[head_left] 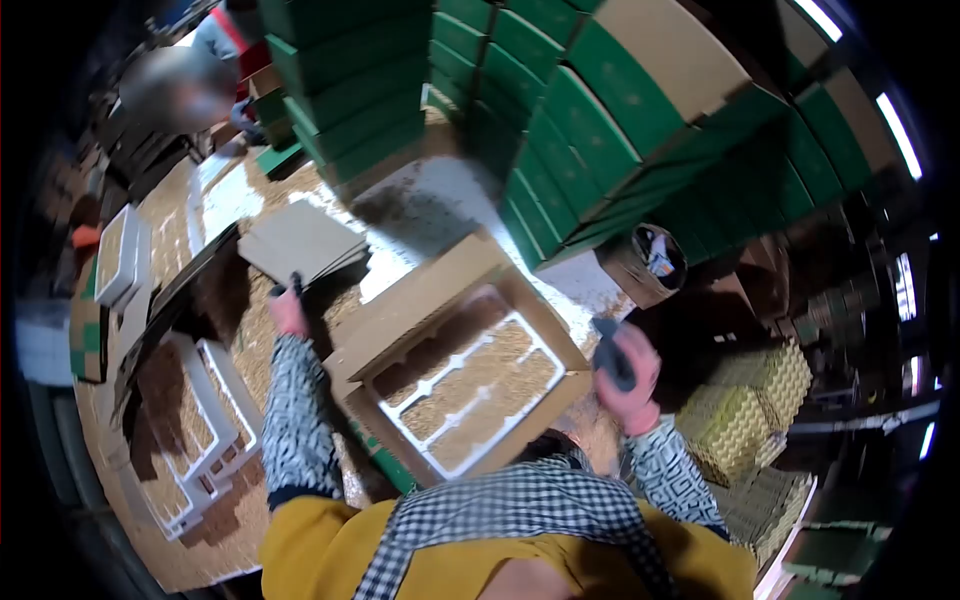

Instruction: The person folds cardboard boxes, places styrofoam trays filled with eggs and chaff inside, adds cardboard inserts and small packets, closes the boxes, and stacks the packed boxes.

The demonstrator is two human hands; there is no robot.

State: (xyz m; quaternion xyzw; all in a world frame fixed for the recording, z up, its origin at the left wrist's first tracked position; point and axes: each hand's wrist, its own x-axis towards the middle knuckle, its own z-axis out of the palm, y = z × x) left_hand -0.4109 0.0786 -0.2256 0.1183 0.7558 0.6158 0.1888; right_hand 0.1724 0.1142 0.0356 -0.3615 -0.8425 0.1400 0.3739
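Observation:
My left hand (pixel 290 308), in a pink glove with dark fingertips, is at the near edge of a stack of grey cardboard sheets (pixel 300 240); its grip on them is too small to make out. My right hand (pixel 628 375), in a matching glove, is raised beside the right edge of an open cardboard box (pixel 545 415). Its fingers are bent, and whether they hold anything is unclear. Between my hands the box stands with its flaps up. Inside lies a white divider frame (pixel 465 405) with straw-coloured shavings in its compartments.
Tall stacks of green boxes (pixel 580 150) stand ahead. White frames (pixel 205 440) with shavings lie at left. A round bin (pixel 645 265) and yellow egg-crate trays (pixel 745 410) are at right. Another person (pixel 225 40) is at the upper left.

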